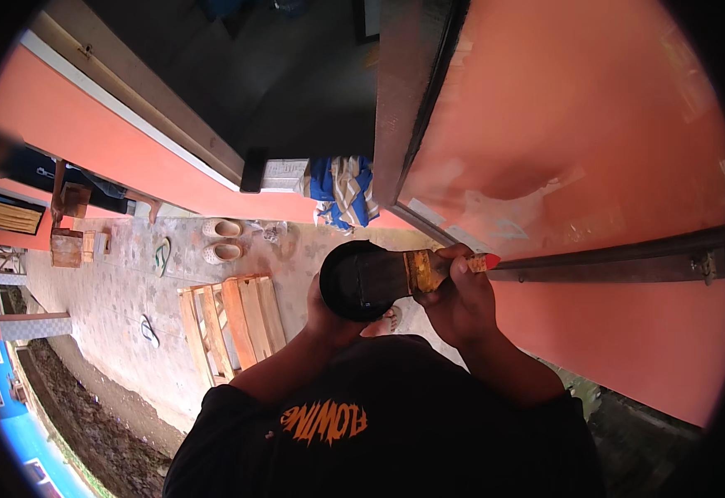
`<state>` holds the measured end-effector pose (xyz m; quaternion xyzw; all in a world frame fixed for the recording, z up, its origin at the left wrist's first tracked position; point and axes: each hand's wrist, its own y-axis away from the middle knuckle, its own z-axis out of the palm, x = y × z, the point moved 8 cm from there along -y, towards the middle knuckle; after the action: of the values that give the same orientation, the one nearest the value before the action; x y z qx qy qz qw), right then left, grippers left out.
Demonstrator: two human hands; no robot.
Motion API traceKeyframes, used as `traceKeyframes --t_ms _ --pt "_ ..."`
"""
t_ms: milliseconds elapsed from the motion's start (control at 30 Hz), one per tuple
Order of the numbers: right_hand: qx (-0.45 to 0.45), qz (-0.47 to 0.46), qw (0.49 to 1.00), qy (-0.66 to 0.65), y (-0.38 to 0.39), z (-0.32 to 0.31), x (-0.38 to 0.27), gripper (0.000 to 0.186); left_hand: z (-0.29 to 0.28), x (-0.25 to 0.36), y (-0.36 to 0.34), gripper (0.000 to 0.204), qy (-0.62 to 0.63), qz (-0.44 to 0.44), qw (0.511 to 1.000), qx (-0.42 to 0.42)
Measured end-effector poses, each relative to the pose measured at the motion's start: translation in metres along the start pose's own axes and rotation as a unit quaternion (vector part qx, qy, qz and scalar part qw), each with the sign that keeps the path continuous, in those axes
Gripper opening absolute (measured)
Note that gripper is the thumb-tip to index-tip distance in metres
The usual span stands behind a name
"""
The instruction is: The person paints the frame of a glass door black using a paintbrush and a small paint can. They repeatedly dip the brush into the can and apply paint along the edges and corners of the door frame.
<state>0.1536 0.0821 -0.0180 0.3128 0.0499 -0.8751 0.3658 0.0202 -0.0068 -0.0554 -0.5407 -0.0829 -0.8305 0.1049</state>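
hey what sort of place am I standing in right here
Probably a house porch: clogs sit on the hard floor near a dark doorway, and bare soil and a blue building show beyond its edge.

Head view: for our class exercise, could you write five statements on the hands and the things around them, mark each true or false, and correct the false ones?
1. The left hand holds a round black container. True.
2. The right hand is empty. False: the right hand grips a wide brush.
3. Two cream clogs sit side by side. True.
4. The striped cloth is red and green. False: the striped cloth is blue and beige.
5. The person's shirt is black with orange lettering. True.
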Motion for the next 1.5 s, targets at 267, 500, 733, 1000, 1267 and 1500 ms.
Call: traceKeyframes --t_ms 267,500,733,1000,1267,1500 --pt "-0.038 0.009 0.998 -0.049 -0.007 0.005 0.002 0.021 -0.014 -0.035 0.008 0.058 0.367 -0.070 0.928 0.019" --pt "-0.085 0.019 0.995 -0.049 -0.012 0.014 0.002 0.019 -0.019 -0.033 0.012 0.057 0.298 -0.048 0.953 0.036" --pt "-0.034 -0.034 0.999 -0.005 -0.010 0.010 -0.001 0.023 -0.031 -0.003 0.024 0.059 -0.072 0.001 0.993 0.096" --pt "0.036 -0.029 0.993 -0.111 0.009 -0.010 -0.002 0.016 -0.030 0.010 0.014 0.073 -0.484 -0.010 0.875 0.015" --pt "0.021 -0.109 0.991 -0.075 0.027 -0.014 -0.021 0.014 -0.025 -0.013 -0.004 0.074 -0.537 0.031 0.842 -0.046" --pt "0.033 -0.178 0.983 0.002 0.046 -0.013 -0.049 0.017 -0.002 -0.041 -0.013 0.090 -0.373 -0.041 0.922 -0.100"
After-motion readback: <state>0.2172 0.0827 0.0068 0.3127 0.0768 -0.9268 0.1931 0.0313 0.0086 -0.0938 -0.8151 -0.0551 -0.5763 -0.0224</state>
